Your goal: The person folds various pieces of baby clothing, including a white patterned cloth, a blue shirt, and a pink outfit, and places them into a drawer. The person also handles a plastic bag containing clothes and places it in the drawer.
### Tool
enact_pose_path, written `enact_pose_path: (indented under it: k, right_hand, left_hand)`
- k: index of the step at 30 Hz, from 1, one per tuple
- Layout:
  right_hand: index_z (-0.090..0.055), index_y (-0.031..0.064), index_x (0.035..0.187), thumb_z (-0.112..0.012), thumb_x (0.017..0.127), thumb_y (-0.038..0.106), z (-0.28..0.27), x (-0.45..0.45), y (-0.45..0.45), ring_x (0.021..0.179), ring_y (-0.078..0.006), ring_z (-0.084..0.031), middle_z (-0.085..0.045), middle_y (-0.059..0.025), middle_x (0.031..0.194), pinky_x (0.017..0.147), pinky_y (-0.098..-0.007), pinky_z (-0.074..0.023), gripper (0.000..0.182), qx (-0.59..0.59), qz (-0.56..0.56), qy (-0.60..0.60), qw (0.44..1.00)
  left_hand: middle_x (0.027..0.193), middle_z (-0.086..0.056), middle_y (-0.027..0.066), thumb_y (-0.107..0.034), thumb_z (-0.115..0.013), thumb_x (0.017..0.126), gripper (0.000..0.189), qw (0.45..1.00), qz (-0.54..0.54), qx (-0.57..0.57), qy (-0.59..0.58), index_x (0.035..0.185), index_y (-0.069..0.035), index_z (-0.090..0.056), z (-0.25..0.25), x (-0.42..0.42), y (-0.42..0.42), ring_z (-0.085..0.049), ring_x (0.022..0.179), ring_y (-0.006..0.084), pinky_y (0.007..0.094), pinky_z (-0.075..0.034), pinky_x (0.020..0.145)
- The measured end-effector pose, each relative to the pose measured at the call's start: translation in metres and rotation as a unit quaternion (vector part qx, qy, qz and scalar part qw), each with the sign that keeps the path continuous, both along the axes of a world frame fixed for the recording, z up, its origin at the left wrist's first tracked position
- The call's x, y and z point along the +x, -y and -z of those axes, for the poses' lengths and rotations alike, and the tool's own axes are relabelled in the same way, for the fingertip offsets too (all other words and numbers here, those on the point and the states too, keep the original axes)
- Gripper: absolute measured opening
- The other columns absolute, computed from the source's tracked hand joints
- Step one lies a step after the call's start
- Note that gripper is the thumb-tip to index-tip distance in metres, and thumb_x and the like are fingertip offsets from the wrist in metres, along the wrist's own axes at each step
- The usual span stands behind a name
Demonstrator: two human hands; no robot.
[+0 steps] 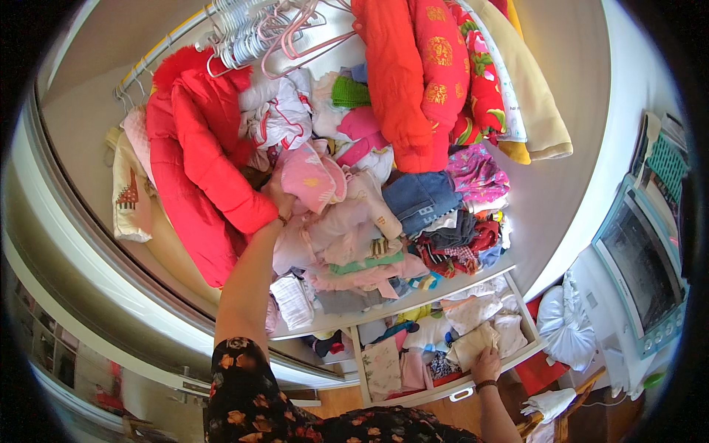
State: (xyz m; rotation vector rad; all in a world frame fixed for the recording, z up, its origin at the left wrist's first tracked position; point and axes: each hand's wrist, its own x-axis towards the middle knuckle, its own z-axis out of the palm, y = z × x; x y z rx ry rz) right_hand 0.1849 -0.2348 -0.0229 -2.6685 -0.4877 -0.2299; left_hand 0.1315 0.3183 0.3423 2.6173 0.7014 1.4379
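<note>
My left hand (281,198) reaches into the wardrobe and grasps a pink garment (310,174) with a light patterned edge. Its fingers are partly hidden by the cloth. A red padded coat (207,149) hangs against that forearm, and pale pink clothes (327,232) are heaped just below the hand. Lower right, my right hand (487,362) is at the front of a pulled-out drawer (437,397). Its fingers hold the edge of a cream folded cloth (471,343). Other folded clothes, including a floral white one (383,368), lie around it in the drawer.
White hangers (241,41) and pink hangers (299,39) crowd the rail (166,45). Red garments (393,83) hang at centre right above folded jeans (421,199). A toaster oven (637,260) and a tied white bag (566,321) stand right of the wardrobe.
</note>
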Motion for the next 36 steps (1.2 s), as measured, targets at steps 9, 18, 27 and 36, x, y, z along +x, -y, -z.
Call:
enact_pose_path:
  k: [9,18,27,36]
  right_hand:
    - [-0.051,0.003,0.08,-0.058,0.073,0.008,0.002,0.003,-0.004,0.082,-0.035,-0.055,-0.053,-0.0163,0.084,0.069,-0.0438,-0.0456,0.012,-0.002,0.005,-0.029,1.0]
    - [-0.052,0.0036,0.08,-0.058,0.075,0.011,-0.005,-0.003,-0.006,0.085,-0.0353,-0.055,-0.054,-0.0159,0.087,0.071,-0.0453,-0.0454,0.011,0.023,-0.017,-0.025,0.999]
    - [-0.056,0.0058,0.084,-0.057,0.075,0.013,-0.012,-0.003,-0.003,0.084,-0.0338,-0.059,-0.057,-0.0164,0.091,0.073,-0.0446,-0.0474,0.012,-0.028,0.014,-0.066,0.997]
    - [-0.052,0.0047,0.084,-0.055,0.081,0.016,-0.016,-0.003,0.003,0.087,-0.0354,-0.057,-0.056,-0.017,0.089,0.072,-0.0463,-0.0466,0.012,-0.002,-0.008,-0.07,0.998]
  left_hand:
    - [0.102,-0.063,0.0098,-0.008,-0.054,0.08,0.033,0.959,0.196,-0.043,0.199,0.112,-0.001,-0.054,0.003,-0.043,-0.001,-0.059,0.096,0.0193,0.0311,-0.045,0.086]
    - [0.122,-0.05,0.0092,-0.026,-0.045,0.092,0.041,0.735,0.282,-0.474,0.395,0.126,-0.005,-0.041,0.022,-0.066,-0.012,-0.049,0.11,0.0199,0.0335,-0.042,0.095]
    - [0.115,-0.056,0.0195,-0.004,-0.056,0.073,0.049,0.994,0.095,0.026,0.047,0.121,0.002,-0.048,0.064,-0.038,0.078,-0.05,0.111,0.0331,0.0406,-0.038,0.097]
    - [0.113,-0.058,0.0165,-0.006,-0.051,0.079,0.04,0.987,0.123,0.093,0.041,0.118,0.001,-0.051,0.074,-0.028,0.084,-0.053,0.108,0.0321,0.0409,-0.04,0.094]
